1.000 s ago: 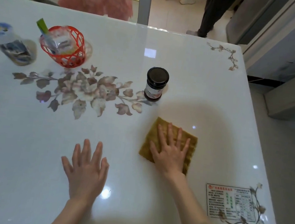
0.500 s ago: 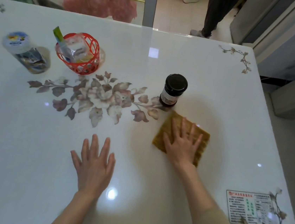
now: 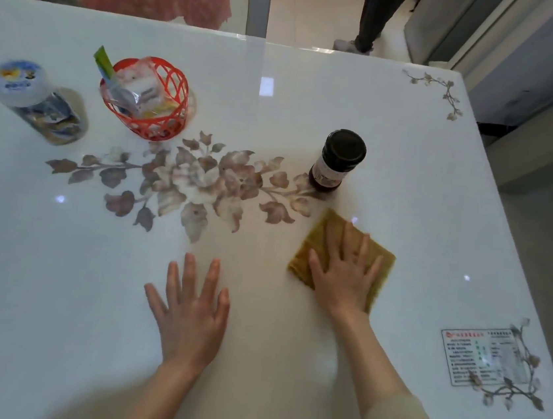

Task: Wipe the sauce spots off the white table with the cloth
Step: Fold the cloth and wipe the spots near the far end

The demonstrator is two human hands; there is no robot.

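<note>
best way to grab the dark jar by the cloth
Grip the dark jar round its body, below the black lid, probably from the near right: it stands upright, and the right hand on the cloth is closest.

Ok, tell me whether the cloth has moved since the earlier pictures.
Yes. The cloth under the right hand has slid away from the person, closer to the dark-lidded jar.

Your right hand (image 3: pixel 343 275), flat on the cloth (image 3: pixel 311 241), slides it away from you across the table (image 3: pixel 412 156). The cloth's far corner now lies nearer the jar (image 3: pixel 339 161).
</note>
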